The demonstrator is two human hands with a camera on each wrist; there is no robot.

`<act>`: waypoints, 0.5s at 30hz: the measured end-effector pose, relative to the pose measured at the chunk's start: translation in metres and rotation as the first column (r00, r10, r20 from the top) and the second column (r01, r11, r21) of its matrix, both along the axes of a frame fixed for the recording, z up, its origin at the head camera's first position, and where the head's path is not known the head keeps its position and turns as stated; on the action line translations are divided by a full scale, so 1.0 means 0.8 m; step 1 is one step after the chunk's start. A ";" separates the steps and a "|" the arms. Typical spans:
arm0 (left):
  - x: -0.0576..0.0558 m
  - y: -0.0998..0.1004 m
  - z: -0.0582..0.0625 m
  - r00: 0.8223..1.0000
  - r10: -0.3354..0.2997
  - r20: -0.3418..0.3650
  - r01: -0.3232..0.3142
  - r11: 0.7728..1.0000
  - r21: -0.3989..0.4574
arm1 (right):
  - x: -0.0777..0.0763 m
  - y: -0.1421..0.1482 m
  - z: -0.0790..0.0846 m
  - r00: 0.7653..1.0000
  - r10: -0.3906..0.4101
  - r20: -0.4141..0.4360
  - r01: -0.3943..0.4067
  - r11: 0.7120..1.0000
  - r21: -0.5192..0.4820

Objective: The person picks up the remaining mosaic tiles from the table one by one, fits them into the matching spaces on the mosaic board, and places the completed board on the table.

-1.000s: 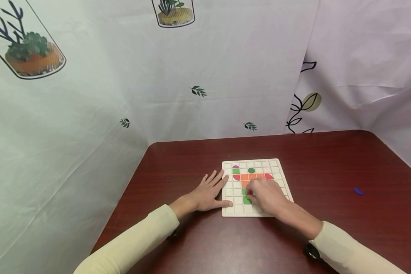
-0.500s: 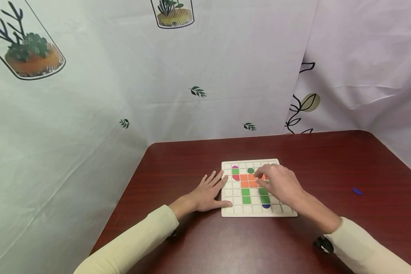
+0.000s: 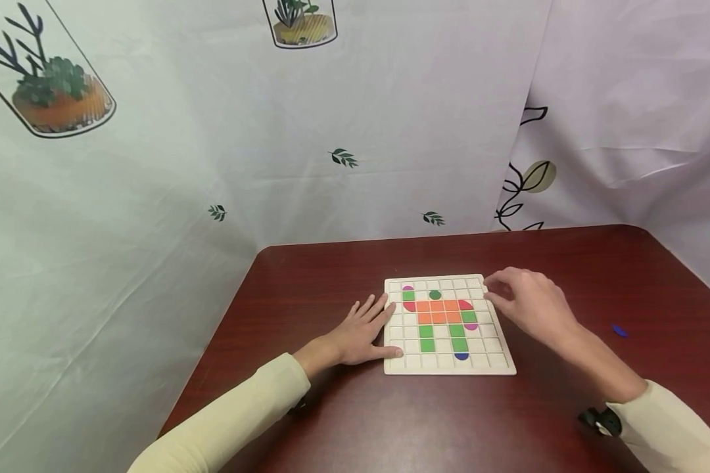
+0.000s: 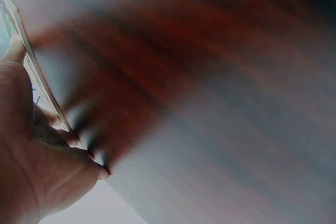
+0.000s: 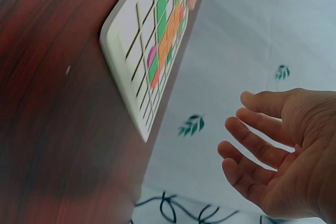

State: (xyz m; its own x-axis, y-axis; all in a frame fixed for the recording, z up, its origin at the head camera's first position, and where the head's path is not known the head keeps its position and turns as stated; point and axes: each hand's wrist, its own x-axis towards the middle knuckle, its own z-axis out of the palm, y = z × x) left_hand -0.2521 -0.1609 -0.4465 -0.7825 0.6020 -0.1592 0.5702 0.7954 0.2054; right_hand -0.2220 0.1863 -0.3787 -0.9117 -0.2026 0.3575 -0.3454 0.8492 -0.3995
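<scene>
A white gridded board [image 3: 410,332] lies on the table, bearing orange squares [image 3: 439,312], several green squares [image 3: 458,338], a dark green circle [image 3: 434,295], and small red, magenta and blue rounded pieces. My left hand [image 3: 357,334] rests at the board's left side, fingers spread and the thumb on its edge. Just past the board's right edge hovers my right hand [image 3: 531,303]. In the right wrist view, the fingers of that right hand [image 5: 286,150] are loosely bent with nothing between them. A blue curved piece [image 3: 619,330] lies on the table, right of the right hand.
The dark red-brown table [image 3: 343,420] has rounded back corners. Behind it and to the left hangs a pale cloth [image 3: 378,98] printed with plants and leaves.
My right hand has moved right, from over the board's lower middle to beyond its right edge, uncovering the coloured pieces. The left hand has kept its place.
</scene>
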 end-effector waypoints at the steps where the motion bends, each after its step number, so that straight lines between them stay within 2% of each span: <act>1: 0.000 0.000 0.000 1.000 0.000 0.001 0.000 1.000 0.000 | 0.001 0.006 0.000 1.000 -0.010 -0.001 0.010 1.000 -0.004; 8: -0.001 0.000 -0.001 1.000 0.003 0.002 -0.003 1.000 -0.001 | 0.007 0.055 -0.005 0.997 -0.071 -0.027 0.070 0.997 -0.018; 15: -0.001 0.000 -0.002 1.000 -0.001 -0.001 0.001 1.000 -0.005 | 0.015 0.103 -0.013 0.992 -0.127 -0.003 0.127 0.992 -0.019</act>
State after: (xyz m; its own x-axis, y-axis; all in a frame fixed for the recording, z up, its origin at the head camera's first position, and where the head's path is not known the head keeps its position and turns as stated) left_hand -0.2527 -0.1609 -0.4478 -0.7821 0.6018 -0.1618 0.5710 0.7961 0.2007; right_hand -0.2103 0.2691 -0.3892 -0.9282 -0.0782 0.3637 -0.2364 0.8788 -0.4144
